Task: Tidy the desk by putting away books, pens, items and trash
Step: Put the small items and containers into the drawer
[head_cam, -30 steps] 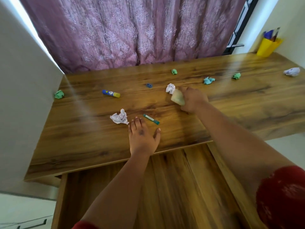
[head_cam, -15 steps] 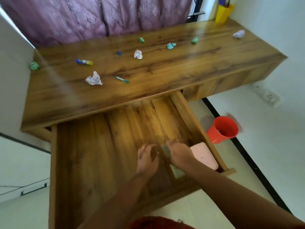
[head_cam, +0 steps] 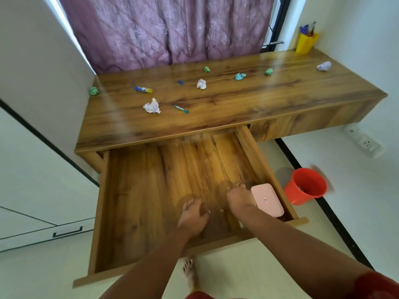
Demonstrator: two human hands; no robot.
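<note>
Both hands have moved from the desk (head_cam: 237,108) down into the open drawer (head_cam: 133,203). The right hand (head_cam: 239,198), curled, contents hidden, is setting something beside the pink box (head_cam: 267,199); the left hand (head_cam: 193,214) is loosely curled, seemingly empty. It should release low and flat; crumpled papers (head_cam: 152,106) are waiting on the desk.

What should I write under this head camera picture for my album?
Both hands, left and right, reach into the open drawer beside a pink box, crumpled paper littering the desk.

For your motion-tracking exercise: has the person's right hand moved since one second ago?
Yes. The right hand left the desk top and came down into the open drawer, beside the pink box.
</note>
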